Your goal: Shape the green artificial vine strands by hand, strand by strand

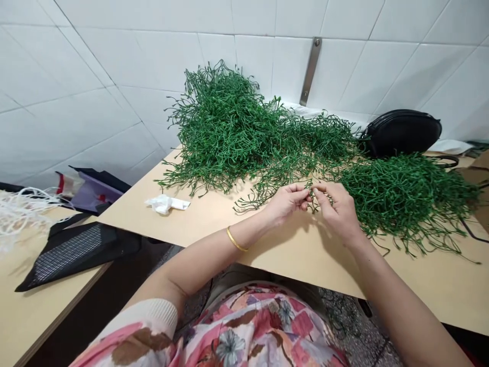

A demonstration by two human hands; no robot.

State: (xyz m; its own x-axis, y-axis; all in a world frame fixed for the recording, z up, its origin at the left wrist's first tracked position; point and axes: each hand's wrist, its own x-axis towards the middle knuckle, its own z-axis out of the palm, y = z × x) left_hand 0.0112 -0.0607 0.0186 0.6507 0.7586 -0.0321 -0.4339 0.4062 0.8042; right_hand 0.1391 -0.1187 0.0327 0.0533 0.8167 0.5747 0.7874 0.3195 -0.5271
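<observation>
Close together over the front of the table (214,224), my left hand (288,204) and my right hand (338,206) both pinch a small green plastic plant stem (311,199). Its thin ends show between and below the fingertips. A tall heap of the same green stems (229,127) stands behind the hands to the left. Right beside my right hand lies another pile of stems (405,193). Loose stems (248,204) spread over the wood near my left hand.
A crumpled white tissue (162,204) lies at the left. The black bag (403,132) stands at the back right, against the tiled wall (164,61). On a second table at the left are white cords (28,214) and a black mesh piece (72,250).
</observation>
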